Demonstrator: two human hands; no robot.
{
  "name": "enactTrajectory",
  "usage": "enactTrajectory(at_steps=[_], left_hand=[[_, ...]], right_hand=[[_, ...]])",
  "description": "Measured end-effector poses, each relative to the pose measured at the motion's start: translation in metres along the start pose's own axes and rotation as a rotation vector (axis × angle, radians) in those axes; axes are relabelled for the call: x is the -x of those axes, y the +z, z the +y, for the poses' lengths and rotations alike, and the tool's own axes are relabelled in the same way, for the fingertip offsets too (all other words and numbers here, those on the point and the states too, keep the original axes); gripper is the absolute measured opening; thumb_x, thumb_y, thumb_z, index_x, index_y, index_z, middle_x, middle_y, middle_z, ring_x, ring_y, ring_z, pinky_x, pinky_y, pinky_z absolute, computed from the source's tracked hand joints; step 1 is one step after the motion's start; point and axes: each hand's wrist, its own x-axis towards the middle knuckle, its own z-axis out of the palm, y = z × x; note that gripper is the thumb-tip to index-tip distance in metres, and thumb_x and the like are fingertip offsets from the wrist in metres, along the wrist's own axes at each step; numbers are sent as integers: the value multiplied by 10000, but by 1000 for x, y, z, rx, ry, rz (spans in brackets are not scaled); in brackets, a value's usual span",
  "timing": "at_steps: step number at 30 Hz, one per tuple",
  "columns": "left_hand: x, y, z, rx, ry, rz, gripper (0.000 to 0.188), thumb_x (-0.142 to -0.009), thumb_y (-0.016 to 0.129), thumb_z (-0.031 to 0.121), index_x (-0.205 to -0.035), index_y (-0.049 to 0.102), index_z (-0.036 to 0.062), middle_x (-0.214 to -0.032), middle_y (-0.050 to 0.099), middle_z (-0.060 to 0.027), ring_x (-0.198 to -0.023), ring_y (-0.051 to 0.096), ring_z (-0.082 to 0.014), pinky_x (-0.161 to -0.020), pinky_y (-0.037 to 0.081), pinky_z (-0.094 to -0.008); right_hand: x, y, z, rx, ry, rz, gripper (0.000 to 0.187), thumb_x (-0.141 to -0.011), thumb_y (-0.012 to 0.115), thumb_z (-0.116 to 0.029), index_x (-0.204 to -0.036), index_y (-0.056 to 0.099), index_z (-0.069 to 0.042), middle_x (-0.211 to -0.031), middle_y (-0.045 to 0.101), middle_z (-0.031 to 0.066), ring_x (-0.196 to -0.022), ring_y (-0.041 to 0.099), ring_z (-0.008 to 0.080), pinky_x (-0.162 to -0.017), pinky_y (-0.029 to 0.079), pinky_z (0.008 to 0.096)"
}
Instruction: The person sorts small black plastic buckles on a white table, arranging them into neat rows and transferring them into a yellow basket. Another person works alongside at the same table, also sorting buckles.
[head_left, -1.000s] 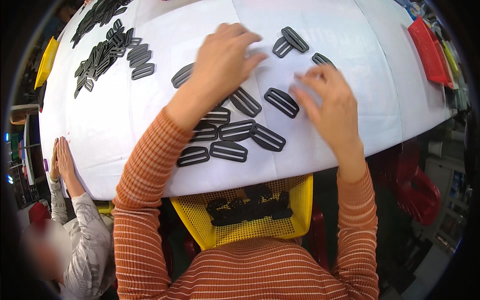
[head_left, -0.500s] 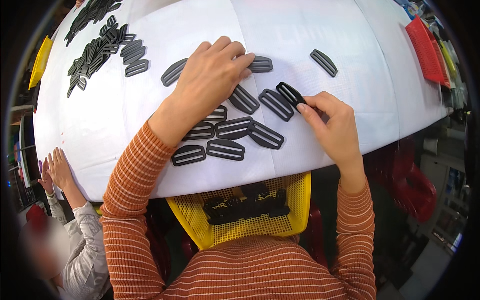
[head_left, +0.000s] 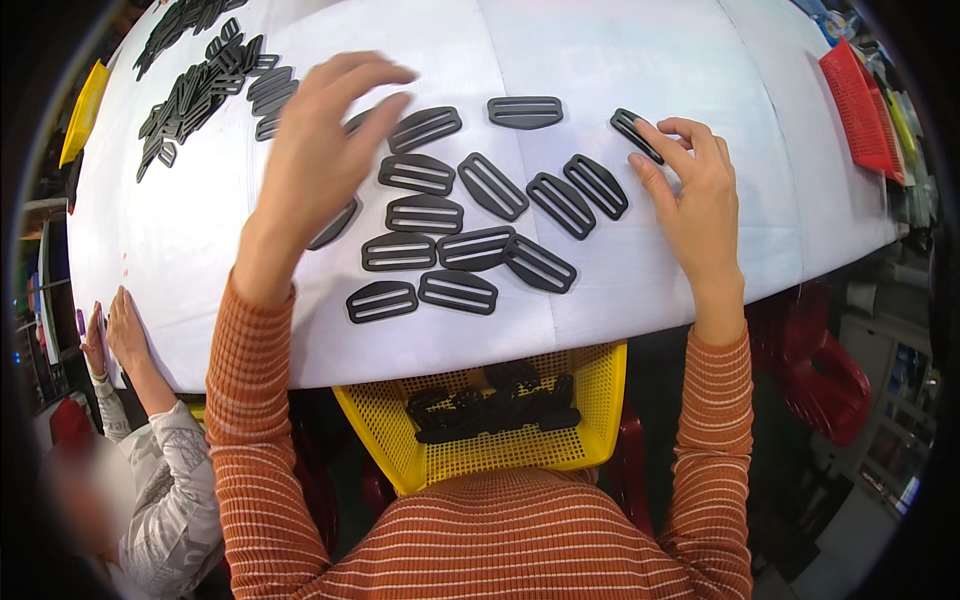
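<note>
Several black tri-glide strap buckles point(head_left: 425, 214) lie spread on the white table in front of me. My left hand point(head_left: 325, 130) hovers over the left side of this group, fingers apart and holding nothing. Beneath it, one buckle point(head_left: 335, 225) is partly hidden by the wrist. To the right, the thumb and index finger of my right hand point(head_left: 695, 195) are at the edge of a lone buckle point(head_left: 628, 125), whose near end they partly cover. Two slanted buckles, including a right-hand one point(head_left: 596, 187), rest side by side between my hands.
Piles of black buckles point(head_left: 195, 95) lie at the far left. A yellow basket point(head_left: 605, 400) with black parts sits at my lap, a red basket point(head_left: 860, 115) at the right edge, another yellow one point(head_left: 85, 112) at the left. A person's hand point(head_left: 125, 330) rests at the table's left edge.
My left hand has drawn back leftward from the far buckles. My right hand has let go of one slanted buckle and moved to the lone buckle, which has shifted slightly toward me.
</note>
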Motion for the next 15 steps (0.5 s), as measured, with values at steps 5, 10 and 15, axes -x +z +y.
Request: enactTrajectory(at_steps=[5,10,15], left_hand=[[60,-50,-2,-20,-248,36,217,-944,586,49,-1126,705,52,-1200,665,-102,-1165,602,-205,-943,462,-319],[124,-64,7,-5,-378,104,215,-957,543,5,-1115,687,-12,-1185,658,-121,-1155,596,-217,-993,439,-324],[150,-54,20,69,-458,116,199,-948,550,-16,-1096,682,-36,-1157,657,-129,-1131,598,-223,-991,439,-323]], right_hand=[[-4,3,-11,19,-16,48,252,-862,704,-158,-1108,732,-116,-1077,645,42,-935,586,236,-801,456,366],[9,0,1,96,102,-25,251,-867,688,-133,-1114,730,-122,-1105,640,47,-1002,579,245,-828,447,379],[13,-4,-46,-30,-51,0,283,-857,685,-103,-1137,720,-128,-1144,634,65,-1054,567,270,-867,443,390]])
